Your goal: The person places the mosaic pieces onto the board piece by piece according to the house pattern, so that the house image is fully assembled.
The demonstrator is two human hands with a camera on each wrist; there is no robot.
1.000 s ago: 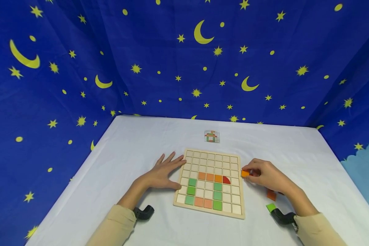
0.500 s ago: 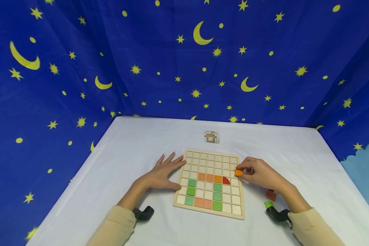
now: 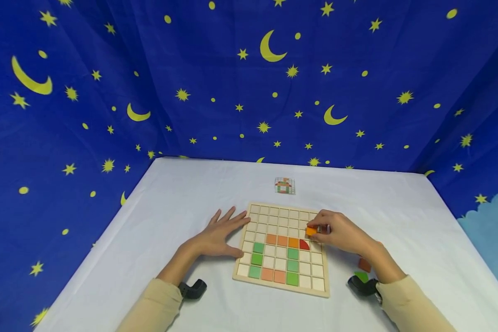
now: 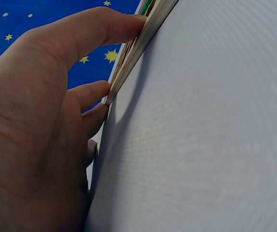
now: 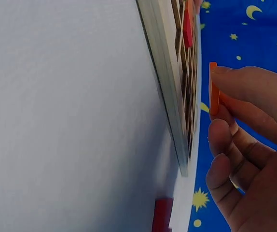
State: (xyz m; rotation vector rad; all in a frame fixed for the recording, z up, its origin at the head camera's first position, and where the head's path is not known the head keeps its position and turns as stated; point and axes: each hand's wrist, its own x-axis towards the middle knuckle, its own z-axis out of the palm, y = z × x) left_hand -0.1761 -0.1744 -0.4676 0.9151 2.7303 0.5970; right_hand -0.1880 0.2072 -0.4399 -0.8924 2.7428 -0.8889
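A wooden grid board lies on the white table, with green, salmon and orange square tiles and one red quarter-round tile in its lower cells. My left hand is spread at the board's left edge; in the left wrist view its thumb and fingertips touch the rim. Between thumb and fingers my right hand pinches an orange tile, over the board's right side just above the red piece. Seen from the right wrist, that orange tile is on edge, apart from the board.
A small picture card lies behind the board. Right of the board are a loose reddish-orange tile and a green tile, partly covered by the right arm and wrist camera. A red piece shows in the right wrist view.
My right hand has carried the orange tile leftward, from beside the board's right edge to over its cells. The left hand keeps its place.
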